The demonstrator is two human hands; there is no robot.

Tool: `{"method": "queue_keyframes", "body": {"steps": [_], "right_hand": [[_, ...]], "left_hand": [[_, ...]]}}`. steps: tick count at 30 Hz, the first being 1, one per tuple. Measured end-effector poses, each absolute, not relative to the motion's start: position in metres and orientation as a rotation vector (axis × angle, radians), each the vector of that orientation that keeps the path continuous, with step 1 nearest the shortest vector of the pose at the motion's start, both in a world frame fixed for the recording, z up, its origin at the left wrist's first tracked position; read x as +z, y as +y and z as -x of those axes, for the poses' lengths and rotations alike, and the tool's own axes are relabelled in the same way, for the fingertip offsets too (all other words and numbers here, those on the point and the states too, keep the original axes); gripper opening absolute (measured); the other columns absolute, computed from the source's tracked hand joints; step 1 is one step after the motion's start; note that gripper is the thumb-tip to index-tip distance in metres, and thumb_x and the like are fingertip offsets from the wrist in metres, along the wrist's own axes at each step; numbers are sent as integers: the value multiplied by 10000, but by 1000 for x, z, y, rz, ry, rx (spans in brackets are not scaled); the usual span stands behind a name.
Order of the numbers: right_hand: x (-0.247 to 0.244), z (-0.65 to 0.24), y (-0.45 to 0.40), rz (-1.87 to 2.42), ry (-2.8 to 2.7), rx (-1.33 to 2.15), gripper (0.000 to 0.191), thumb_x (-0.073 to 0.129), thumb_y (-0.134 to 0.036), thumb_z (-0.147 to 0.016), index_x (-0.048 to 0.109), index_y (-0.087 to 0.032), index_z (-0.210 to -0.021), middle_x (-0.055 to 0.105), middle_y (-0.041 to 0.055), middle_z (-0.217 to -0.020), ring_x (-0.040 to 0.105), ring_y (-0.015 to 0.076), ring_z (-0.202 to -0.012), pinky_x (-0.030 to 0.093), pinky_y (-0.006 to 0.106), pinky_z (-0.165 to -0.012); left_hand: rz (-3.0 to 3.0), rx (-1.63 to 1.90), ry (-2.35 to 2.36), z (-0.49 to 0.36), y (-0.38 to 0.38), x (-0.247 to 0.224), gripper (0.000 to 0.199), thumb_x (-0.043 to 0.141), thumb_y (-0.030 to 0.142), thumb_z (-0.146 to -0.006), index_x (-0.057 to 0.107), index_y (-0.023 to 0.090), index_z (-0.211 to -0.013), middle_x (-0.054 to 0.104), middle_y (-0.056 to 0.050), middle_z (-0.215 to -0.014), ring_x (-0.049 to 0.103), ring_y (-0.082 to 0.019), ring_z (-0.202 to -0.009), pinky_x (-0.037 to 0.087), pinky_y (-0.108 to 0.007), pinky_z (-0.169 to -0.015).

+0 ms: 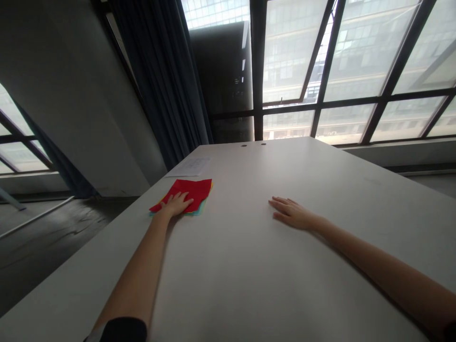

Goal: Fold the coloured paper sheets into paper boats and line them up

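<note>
A small stack of coloured sheets lies on the left side of the white table (pixel 228 266). On top is a red sheet (pixel 195 188), its edges a little uneven. Yellow and light blue-green sheets (pixel 201 208) peek out from beneath it. My left hand (pixel 176 204) rests flat on the red sheet with the fingers spread. Well to the right, my right hand (pixel 290 213) lies palm down on the bare tabletop, fingers stretched out, holding nothing.
Beyond the stack, a white printed paper (pixel 190 166) lies near the table's left edge. Two round holes (pixel 244 145) mark the far end. A dark blue curtain (pixel 167 80) hangs at the left, with large windows (pixel 292 52) behind the table.
</note>
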State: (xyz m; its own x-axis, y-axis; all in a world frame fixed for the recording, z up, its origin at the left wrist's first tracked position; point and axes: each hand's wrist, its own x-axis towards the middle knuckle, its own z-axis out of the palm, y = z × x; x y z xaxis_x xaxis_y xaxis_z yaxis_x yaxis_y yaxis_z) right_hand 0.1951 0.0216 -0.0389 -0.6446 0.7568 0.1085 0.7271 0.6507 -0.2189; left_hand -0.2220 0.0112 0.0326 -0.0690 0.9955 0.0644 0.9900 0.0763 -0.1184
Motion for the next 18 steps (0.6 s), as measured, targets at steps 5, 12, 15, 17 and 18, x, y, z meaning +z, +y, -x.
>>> {"method": "queue_keyframes", "body": {"steps": [5,12,15,17,18], "right_hand": [[-37,-236,45,1438,-2591,58,657,228,-627,-829,280,-274,-1381,251,74,-1450,203,271,-1327,146,540,-1052],[-49,-298,63,1772,-2448,92,717,179,-660,-812,207,-257,-1404,179,91,-1467,131,291,-1340,123,595,-1027],[-52,-304,61,1742,-2470,129,722,200,-667,-805,260,-249,-1391,186,97,-1465,171,282,-1334,155,563,-1035],[-52,-306,60,1705,-2480,125,718,224,-673,-798,283,-259,-1381,193,91,-1465,198,279,-1328,176,551,-1034],[-52,-306,59,1697,-2479,123,716,230,-672,-797,288,-259,-1380,206,90,-1462,205,276,-1326,182,546,-1034]], "left_hand": [[2104,-43,-2107,169,24,35,394,332,413,-904,458,221,-1225,462,-78,-1280,444,-256,-1147,394,-446,-925],[2520,-72,-1831,88,21,-19,584,147,563,-870,214,296,-1384,148,-46,-1482,87,-240,-1359,137,-529,-1043],[2546,7,-1908,84,22,-28,624,114,586,-858,220,270,-1387,169,-80,-1474,136,-241,-1351,167,-508,-1035],[2544,36,-1910,84,22,-28,634,124,590,-856,214,261,-1390,165,-87,-1474,141,-238,-1350,176,-488,-1037],[2541,45,-1906,84,22,-27,632,132,589,-856,206,261,-1392,159,-86,-1475,135,-237,-1351,174,-483,-1038]]}}
